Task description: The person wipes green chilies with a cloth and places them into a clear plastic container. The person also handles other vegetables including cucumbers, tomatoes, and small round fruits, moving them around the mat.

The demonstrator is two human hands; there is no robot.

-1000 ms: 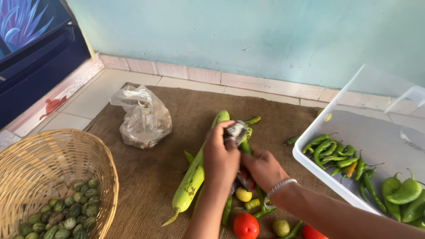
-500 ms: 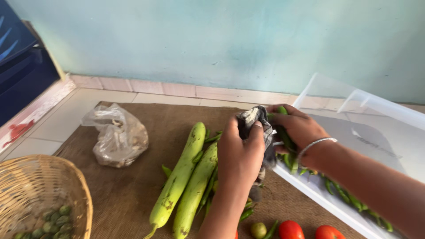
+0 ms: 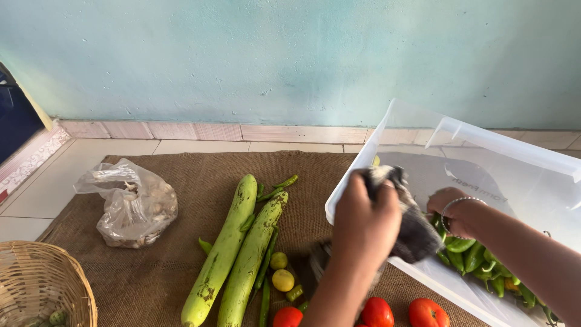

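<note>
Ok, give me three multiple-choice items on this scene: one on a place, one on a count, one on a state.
1. Where is the right hand?
A. inside the clear plastic bin
B. in the wicker basket
C. on the plastic bag

2. How many long pale-green gourds lie on the burlap mat?
A. one
B. two
C. four

3. What is the left hand doing?
A. lying open and flat
B. gripping a dark cloth
C. holding a tomato

Answers:
1 A: the right hand is down among the green chillies in the bin.
2 B: two gourds lie side by side.
3 B: its fingers are closed on the cloth at the bin's edge.
</note>
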